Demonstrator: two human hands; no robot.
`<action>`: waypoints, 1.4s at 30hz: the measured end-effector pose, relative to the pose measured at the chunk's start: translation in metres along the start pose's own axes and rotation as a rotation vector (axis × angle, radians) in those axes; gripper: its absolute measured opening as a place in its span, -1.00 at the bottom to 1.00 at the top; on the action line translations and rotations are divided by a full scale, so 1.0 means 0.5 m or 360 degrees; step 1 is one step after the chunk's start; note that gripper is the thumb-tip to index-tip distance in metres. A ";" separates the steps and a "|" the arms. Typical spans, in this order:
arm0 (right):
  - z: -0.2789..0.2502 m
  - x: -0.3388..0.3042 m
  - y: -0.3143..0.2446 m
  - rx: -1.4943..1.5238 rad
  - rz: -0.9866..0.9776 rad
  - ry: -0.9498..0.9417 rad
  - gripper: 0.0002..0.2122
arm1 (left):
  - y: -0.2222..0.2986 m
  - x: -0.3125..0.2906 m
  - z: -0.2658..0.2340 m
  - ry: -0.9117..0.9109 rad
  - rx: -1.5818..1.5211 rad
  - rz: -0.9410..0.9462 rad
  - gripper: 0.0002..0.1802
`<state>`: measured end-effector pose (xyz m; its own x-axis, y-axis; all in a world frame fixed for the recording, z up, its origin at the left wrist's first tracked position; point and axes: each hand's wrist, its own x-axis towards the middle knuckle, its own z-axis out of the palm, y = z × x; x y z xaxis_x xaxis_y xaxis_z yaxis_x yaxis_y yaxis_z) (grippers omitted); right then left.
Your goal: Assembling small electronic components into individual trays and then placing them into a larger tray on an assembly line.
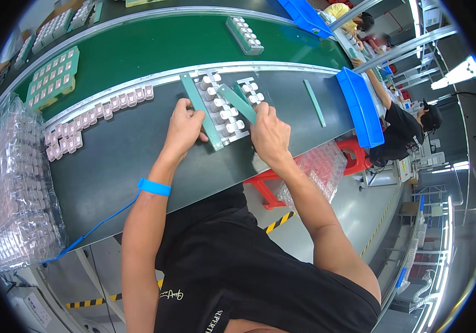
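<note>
Hands bracket a tray (222, 114) of small white parts: left hand (184, 129) closed on its green rail to steady it, right hand (269, 135) pinching a green strip (238, 104) across the rows

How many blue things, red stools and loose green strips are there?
Blue plastic bins: 2, one at the bench's right end, one at the top
Blue wrist strap on the left arm: 1
Red plastic stool under the bench: 1
Loose green strip lying on the bench: 1
Total: 5
</note>
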<state>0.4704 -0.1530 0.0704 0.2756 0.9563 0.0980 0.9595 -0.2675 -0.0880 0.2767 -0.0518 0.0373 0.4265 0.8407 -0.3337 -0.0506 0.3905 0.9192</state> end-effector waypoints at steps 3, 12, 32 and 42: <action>0.005 0.000 0.007 0.0023 -0.0013 0.0023 -0.64 | -0.003 0.001 0.000 0.0008 -0.0040 -0.0001 -0.65; 0.019 -0.006 0.013 0.0053 -0.0036 0.0129 -0.67 | 0.000 0.006 0.005 -0.0022 -0.0052 0.0002 -0.64; 0.020 -0.004 0.031 0.0166 -0.0171 0.0135 -0.71 | -0.004 0.012 0.010 0.0022 -0.0135 -0.0038 -0.66; -0.140 0.062 0.102 0.1864 0.0436 -0.0080 -0.65 | 0.001 0.016 -0.005 -0.0107 -0.0333 0.0084 -0.70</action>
<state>0.5320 -0.1452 0.1383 0.4348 0.8948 -0.1011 0.2274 -0.2177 -0.9491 0.2781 -0.0441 0.0346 0.4773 0.8378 -0.2651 -0.2577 0.4219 0.8693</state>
